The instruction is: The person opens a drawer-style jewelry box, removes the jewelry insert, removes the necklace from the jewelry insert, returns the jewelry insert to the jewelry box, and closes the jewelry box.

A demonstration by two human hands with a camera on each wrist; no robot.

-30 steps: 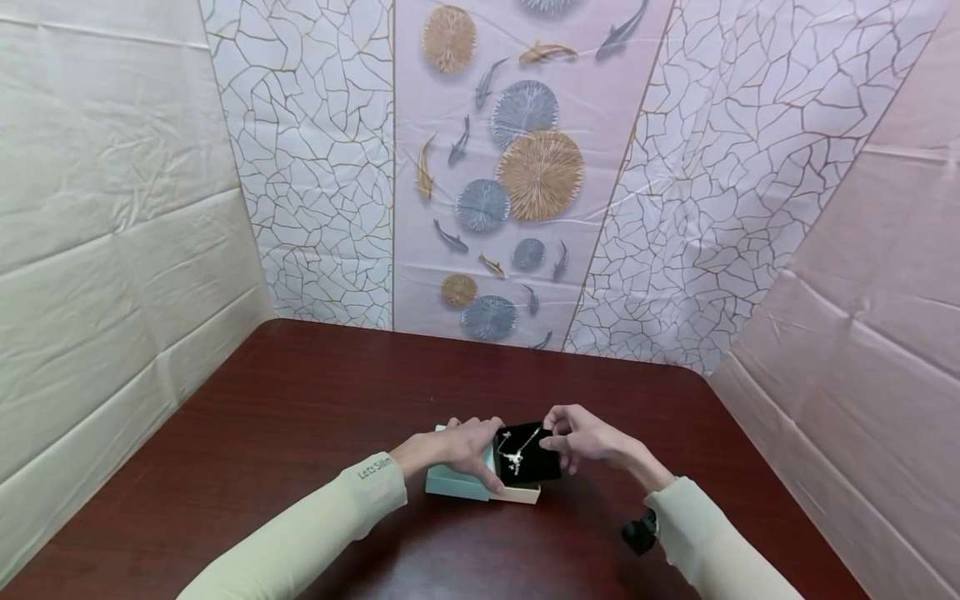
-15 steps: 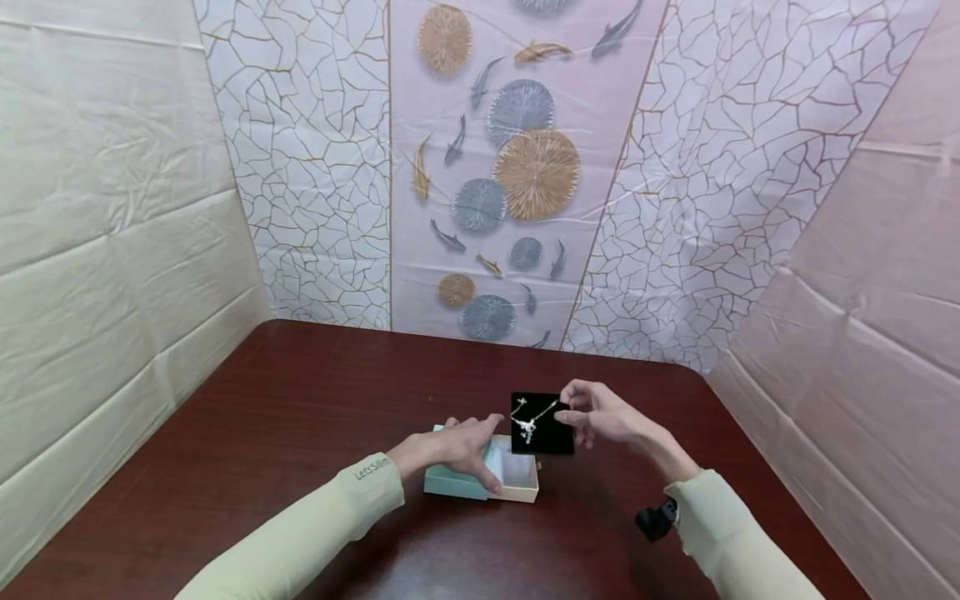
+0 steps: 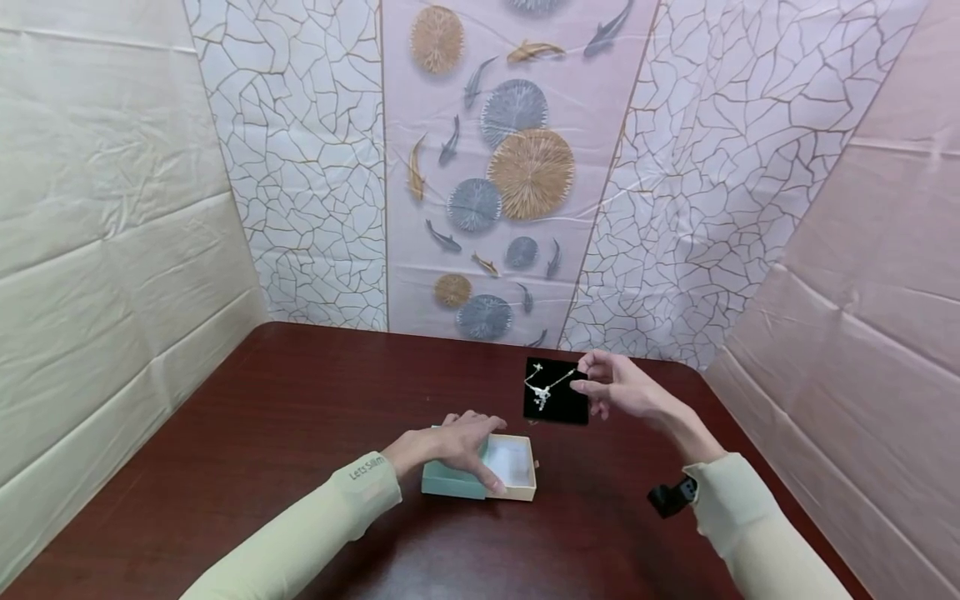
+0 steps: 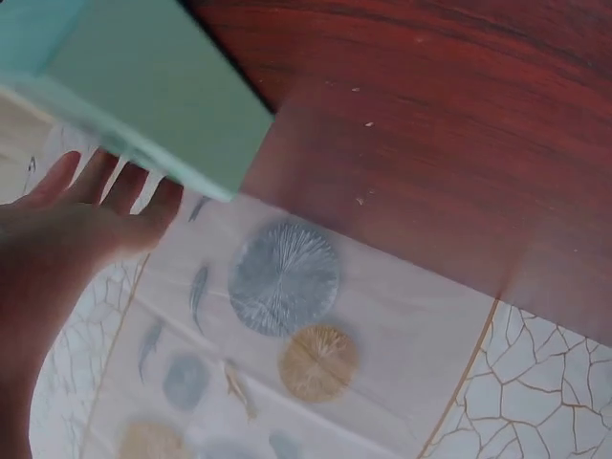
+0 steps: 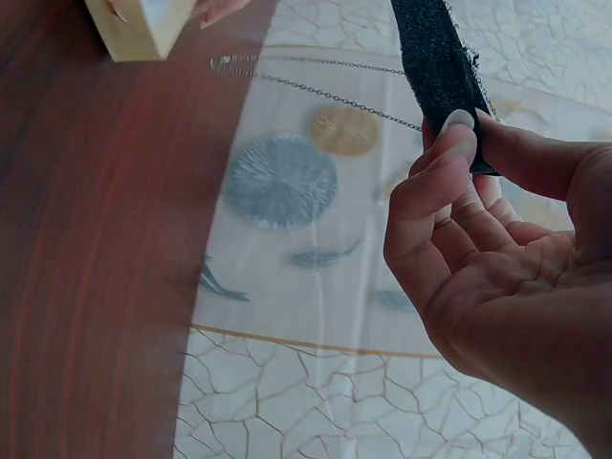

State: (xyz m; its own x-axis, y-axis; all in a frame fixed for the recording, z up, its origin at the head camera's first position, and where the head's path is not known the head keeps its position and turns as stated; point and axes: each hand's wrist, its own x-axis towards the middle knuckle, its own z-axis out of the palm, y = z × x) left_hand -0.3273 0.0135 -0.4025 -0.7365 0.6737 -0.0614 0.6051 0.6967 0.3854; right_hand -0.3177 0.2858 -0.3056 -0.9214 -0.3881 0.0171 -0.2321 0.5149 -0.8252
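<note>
My left hand [image 3: 459,443] grips a mint-green slide-out jewelry box [image 3: 452,485] on the table, thumb at the near side and fingers over the far side. Its cream drawer [image 3: 517,493] sticks out to the right, with a white inside. Above and right of the box, my right hand [image 3: 626,387] pinches a black foam insert [image 3: 561,410] by its right edge, between thumb and fingers. A silver necklace [image 3: 542,394] with a pendant lies across the insert's face. In the right wrist view, a loop of its chain [image 5: 330,95] hangs out behind the insert.
The dark red wooden table [image 3: 337,375] has rounded far corners. Behind it hangs a patterned cloth backdrop [image 3: 480,208], with pale cloth walls [image 3: 112,250] at both sides. A black wrist device [image 3: 672,497] sits at the right sleeve.
My right hand has lifted the black insert with the necklace out of the drawer and moved it up, away and to the right. The left hand stays on the box.
</note>
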